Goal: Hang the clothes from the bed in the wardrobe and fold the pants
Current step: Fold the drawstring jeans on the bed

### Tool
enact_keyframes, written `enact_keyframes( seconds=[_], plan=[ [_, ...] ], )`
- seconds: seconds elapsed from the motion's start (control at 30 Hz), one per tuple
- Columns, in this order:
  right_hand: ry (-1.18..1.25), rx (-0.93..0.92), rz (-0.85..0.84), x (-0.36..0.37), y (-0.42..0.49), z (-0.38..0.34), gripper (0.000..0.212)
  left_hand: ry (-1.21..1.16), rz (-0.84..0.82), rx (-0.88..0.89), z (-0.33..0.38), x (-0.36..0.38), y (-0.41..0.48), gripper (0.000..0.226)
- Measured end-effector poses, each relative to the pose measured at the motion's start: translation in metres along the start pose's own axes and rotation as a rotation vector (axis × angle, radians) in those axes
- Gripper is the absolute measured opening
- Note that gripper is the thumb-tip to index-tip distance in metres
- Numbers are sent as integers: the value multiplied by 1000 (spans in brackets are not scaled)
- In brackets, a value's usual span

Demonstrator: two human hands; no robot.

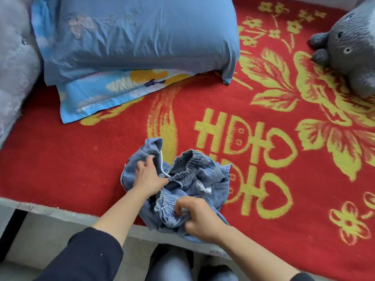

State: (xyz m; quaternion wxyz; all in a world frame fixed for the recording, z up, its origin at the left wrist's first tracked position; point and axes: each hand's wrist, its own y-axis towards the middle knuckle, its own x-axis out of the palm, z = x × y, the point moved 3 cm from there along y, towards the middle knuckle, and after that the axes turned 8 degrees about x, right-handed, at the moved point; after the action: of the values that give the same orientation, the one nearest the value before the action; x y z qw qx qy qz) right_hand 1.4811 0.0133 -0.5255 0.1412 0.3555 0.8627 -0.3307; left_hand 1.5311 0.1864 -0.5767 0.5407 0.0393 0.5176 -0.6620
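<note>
Pants (194, 179) lie on a blanket (263, 189) near its front edge, about centre. Behind them, to the left, a top pillow (138, 37) rests on a lower pillow (113, 92). A plush toy (349, 47) sits on the blanket, far right.

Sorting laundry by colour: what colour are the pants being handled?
Faded light-blue denim pants, clearest in the head view.

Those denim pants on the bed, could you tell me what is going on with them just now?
A person at the bed's edge is handling the denim pants with both hands. The left hand grips the fabric on the far side, and the right hand pinches the elastic waistband nearest them. The pants lie bunched on the red blanket, not yet folded. A blue pillow and a grey plush toy lie further back.
</note>
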Motion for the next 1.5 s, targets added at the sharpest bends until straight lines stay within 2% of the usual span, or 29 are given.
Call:
enact_keyframes(
  seconds=[0.1, 0.2, 0.27, 0.37, 0.5, 0.57, 0.63, 0.77, 0.8, 0.9, 1.0, 1.07, 1.17, 1.3, 1.4, 1.5],
  plan=[
    [104, 105, -23, -15, -9, -3, 30, 147, -41, 175, 31, -5, 2, 98],
    [220, 245, -79, -41, -20, -7, 28, 95, -182, 270, 61, 1, 6, 98],
    [303, 312, -130, -62, -32, -10, 25, -24, -211, 258, 77, 5, 6, 90],
    [377, 340, -162, -96, -56, -10, 21, -85, -155, 146, 89, 9, 4, 71],
    [457, 340, -146, -147, -103, -5, 17, -224, -172, 8, 109, 10, -19, 18],
    [495, 326, -120, -171, -131, -4, 18, -204, -90, -27, 116, 3, -25, 19],
    [495, 293, -77, -195, -162, -6, 20, -179, -31, -32, 129, -3, -38, 9],
    [475, 225, 40, -243, -225, -6, 21, -79, -40, -13, 153, 6, -89, 12],
    [461, 214, 76, -255, -243, -3, 22, -131, -77, -25, 156, 13, -100, 17],
    [384, 204, 209, -285, -297, 14, 37, -502, -128, -16, 180, 30, -134, 37],
    [367, 215, 353, -302, -349, 38, 22, -800, 64, 99, 237, 26, -174, 36],
    [397, 199, 451, -309, -382, 55, 22, -960, 207, 189, 276, 18, -201, 32],
    [442, 156, 679, -323, -423, 76, 21, -1134, 332, 318, 317, 7, -246, 32],
    [472, 49, 1060, -357, -455, 80, 20, -1295, 438, 483, 364, -13, -309, 27],
    [355, -51, 1327, -380, -472, 57, 15, -1309, 488, 587, 394, -33, -343, 32],
    [208, -102, 1537, -399, -493, 23, 22, -1255, 486, 675, 423, -58, -376, 39]
  ],
)
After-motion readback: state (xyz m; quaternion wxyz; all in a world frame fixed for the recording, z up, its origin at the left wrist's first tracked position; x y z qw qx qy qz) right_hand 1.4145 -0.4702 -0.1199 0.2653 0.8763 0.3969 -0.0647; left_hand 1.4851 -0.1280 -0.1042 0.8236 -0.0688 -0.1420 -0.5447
